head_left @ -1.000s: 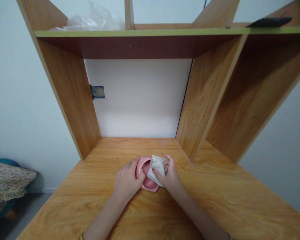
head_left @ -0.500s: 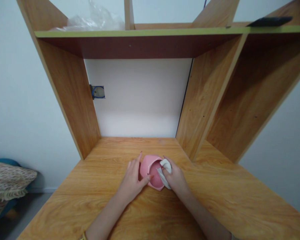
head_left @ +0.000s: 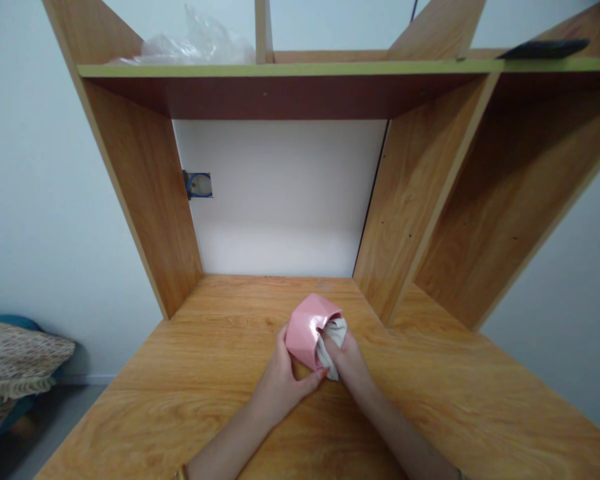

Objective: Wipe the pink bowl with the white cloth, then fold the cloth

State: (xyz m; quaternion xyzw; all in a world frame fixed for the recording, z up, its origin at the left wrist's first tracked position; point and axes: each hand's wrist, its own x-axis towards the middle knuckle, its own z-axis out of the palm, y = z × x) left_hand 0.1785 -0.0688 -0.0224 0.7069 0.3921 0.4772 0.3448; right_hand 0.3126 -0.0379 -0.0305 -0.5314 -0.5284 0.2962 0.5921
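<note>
A glossy pink faceted pot (head_left: 307, 328) is tilted over the desk, its opening facing right toward my other hand. My left hand (head_left: 280, 377) is closed on its left side and lower rim, thumb near the opening. A crumpled white tissue (head_left: 336, 331) fills part of the opening. My right hand (head_left: 347, 360) grips the tissue, with fingers reaching into the pot and partly hidden by it and the tissue.
Both forearms lie over the wooden desk (head_left: 180, 400). Upright panels (head_left: 140, 200) and a shelf (head_left: 280, 69) frame the back. A clear plastic bag (head_left: 195, 43) and a dark flat object (head_left: 545, 49) lie on the shelf. A wall socket box (head_left: 199, 185) shows at back left.
The pot has been turned and tipped, so its outside now faces me and its opening points right. My left hand shifted under it; the tissue has moved into the opening.
</note>
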